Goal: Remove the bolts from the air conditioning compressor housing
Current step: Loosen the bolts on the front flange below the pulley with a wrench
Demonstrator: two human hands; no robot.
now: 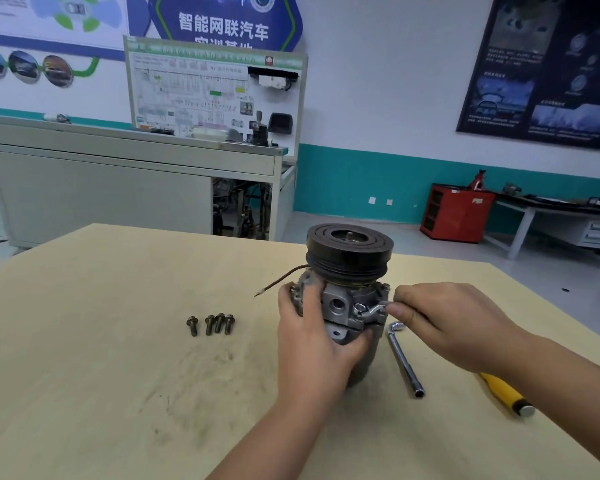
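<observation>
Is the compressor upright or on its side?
Upright: compressor stands on end on the table, pulley on top, left hand gripping its body.

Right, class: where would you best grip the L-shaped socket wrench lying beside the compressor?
Probably mid-shaft on the L-shaped socket wrench, from above: it lies flat on the table, its long straight shaft clear, the bent end close to the compressor.

Four bolts (219, 322), one compressor (349, 258), two wrenches (405, 362), one yellow-handled tool (503, 393).

On the table (118, 375) are set a compressor (349, 258), 4 bolts (211, 323) left of the left hand (312, 341), a socket wrench (405, 362) and yellow-handled tool (506, 394) by the right hand (447, 323).
</observation>
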